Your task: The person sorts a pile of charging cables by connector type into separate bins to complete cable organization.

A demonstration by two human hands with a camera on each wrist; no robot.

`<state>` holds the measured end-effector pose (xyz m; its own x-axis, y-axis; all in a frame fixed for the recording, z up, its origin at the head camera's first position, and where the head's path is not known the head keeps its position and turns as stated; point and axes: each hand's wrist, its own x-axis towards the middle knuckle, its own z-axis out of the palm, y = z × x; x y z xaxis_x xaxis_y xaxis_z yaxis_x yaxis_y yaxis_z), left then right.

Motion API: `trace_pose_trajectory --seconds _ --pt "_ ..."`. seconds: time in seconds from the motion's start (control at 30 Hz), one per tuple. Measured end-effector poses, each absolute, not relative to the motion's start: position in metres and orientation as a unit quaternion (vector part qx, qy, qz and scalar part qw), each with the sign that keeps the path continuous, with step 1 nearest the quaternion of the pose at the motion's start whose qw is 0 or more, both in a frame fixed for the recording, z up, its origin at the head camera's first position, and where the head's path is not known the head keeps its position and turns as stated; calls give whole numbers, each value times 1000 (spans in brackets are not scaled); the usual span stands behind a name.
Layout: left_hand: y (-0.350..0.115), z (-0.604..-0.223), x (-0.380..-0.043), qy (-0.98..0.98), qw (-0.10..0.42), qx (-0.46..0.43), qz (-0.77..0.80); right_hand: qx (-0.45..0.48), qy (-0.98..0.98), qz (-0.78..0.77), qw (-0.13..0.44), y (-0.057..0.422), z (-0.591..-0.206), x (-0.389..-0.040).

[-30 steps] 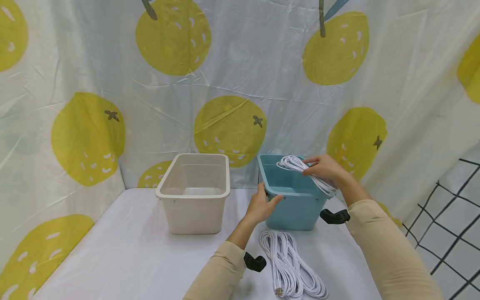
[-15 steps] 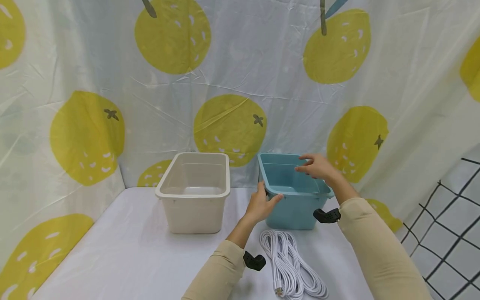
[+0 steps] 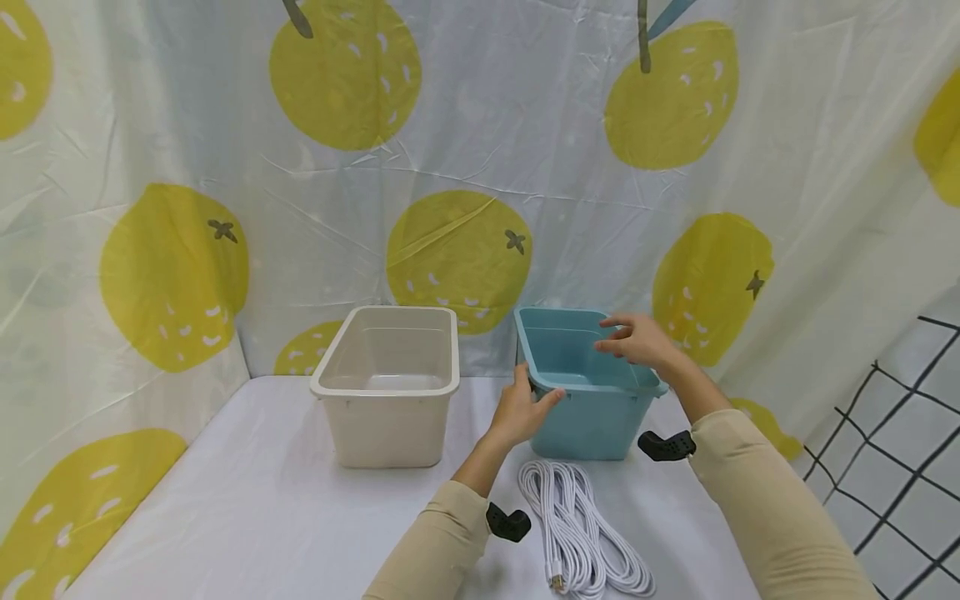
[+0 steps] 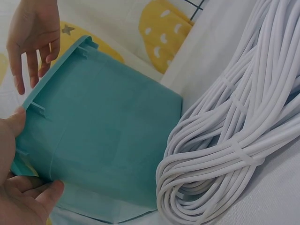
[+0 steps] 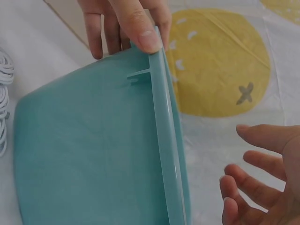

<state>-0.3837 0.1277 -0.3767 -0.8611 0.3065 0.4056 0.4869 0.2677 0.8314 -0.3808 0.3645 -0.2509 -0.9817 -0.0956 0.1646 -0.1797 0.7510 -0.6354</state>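
Note:
My left hand [image 3: 519, 408] grips the near left corner of a teal plastic bin [image 3: 577, 425]. In the right wrist view, its thumb [image 5: 149, 41] lies on the bin's rim while the fingers sit against the side wall. My right hand [image 3: 641, 340] hovers over the bin's right side, fingers loosely bent and holding nothing; the right wrist view shows the fingers [image 5: 253, 187] spread apart. On the table in front of the bin lies a coiled white cable [image 3: 573, 525], its loops tied together [image 4: 243, 154], with a metal plug end. The bin's floor is hidden behind its near wall.
A beige bin [image 3: 390, 429] of similar shape stands to the left of the teal one. Behind both hangs a curtain [image 3: 570, 217] printed with yellow fruit. A black wire grid [image 3: 900, 450] leans at the right, past the white table [image 3: 247, 500].
One second ago my right hand held a second white cable bundle over the teal bin. It let go, and that bundle is now out of sight. My left hand stayed on the bin.

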Motion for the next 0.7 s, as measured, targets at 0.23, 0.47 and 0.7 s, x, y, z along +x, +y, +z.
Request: trace_pose_trajectory --seconds 0.23,0.47,0.7 --pt "128 -376 -384 -796 78 -248 -547 73 -934 343 66 366 -250 -373" --pt "128 -375 -384 -793 78 -247 -551 68 -934 345 65 364 -251 -368" --pt "128 -376 -384 -793 80 -253 -548 83 -933 343 75 363 -254 -356"
